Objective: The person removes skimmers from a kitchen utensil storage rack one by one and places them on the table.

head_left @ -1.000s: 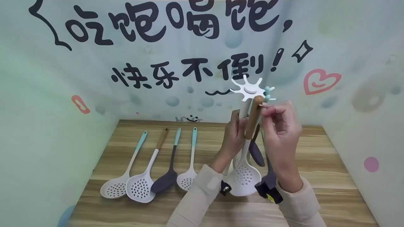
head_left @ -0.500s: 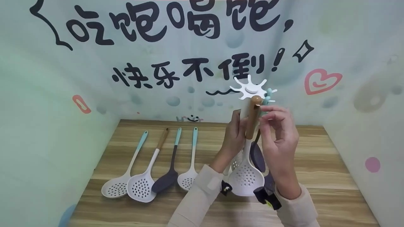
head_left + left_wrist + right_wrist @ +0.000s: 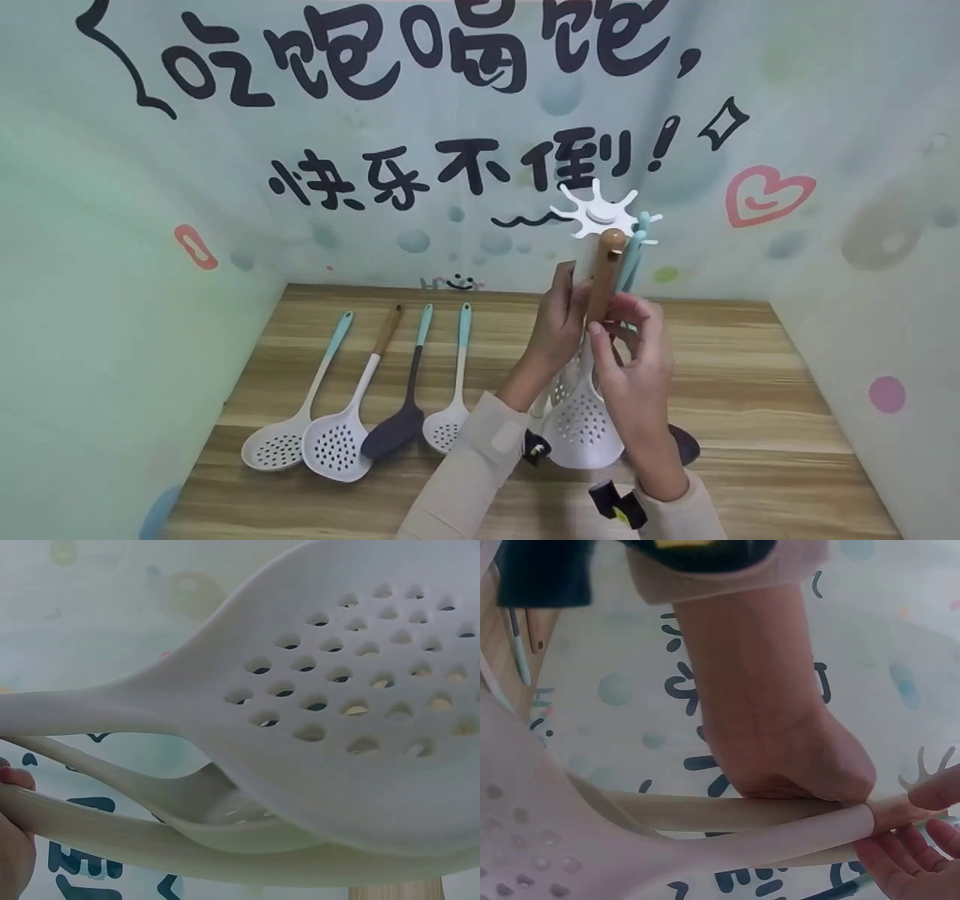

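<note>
In the head view a white rack stands upright, its star-shaped hook top showing above the hands. My left hand grips the rack's pole, which runs along the bottom of the left wrist view. A white perforated skimmer hangs head-down at the front of the rack by its wooden handle. My right hand pinches the lower part of that handle; thumb and fingers lie on both sides in the right wrist view. Turquoise handles of other hanging utensils show behind, partly hidden by my right hand.
On the wooden table at left lie two turquoise-handled white skimmers, a wooden-handled white skimmer and a dark turner. Another dark utensil head shows beyond my right wrist. A printed cloth backdrop encloses the table.
My right hand has moved down from the top of the wooden handle to its lower part. The hanging utensils have swung slightly; my left hand stays on the pole.
</note>
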Available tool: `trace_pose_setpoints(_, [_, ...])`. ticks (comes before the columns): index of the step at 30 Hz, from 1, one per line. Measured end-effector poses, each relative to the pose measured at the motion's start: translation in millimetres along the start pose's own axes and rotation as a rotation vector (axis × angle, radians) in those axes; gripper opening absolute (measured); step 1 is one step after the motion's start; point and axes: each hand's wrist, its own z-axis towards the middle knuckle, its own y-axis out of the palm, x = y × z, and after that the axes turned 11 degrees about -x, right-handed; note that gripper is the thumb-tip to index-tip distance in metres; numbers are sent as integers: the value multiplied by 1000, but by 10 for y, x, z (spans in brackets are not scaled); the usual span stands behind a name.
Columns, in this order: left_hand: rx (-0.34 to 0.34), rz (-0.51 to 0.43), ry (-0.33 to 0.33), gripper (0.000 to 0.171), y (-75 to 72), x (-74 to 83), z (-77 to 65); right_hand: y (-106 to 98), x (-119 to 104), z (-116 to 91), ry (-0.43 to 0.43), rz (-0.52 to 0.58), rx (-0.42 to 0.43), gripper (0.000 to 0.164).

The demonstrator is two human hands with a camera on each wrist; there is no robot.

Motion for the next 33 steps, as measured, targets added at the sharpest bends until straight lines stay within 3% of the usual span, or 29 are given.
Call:
trace_pose_setpoints(7, [-7,-38,-1,22,-7,-4,-17,74,224,-196,33,-69,-61,32])
trace_pose_setpoints(16, [-36,-61,-29,33,-37,-22,-40,26,306,-233,76,-153,-149,33])
trace_pose_setpoints(29, [-63,-80,-44,27,-43,-2,-26,-27,280,-193,28,-160,-146,31])
trace_pose_setpoints(33, [-71,-104,2,39,-44,-20,-17,-49,271,-196,13,-155,-141,31])
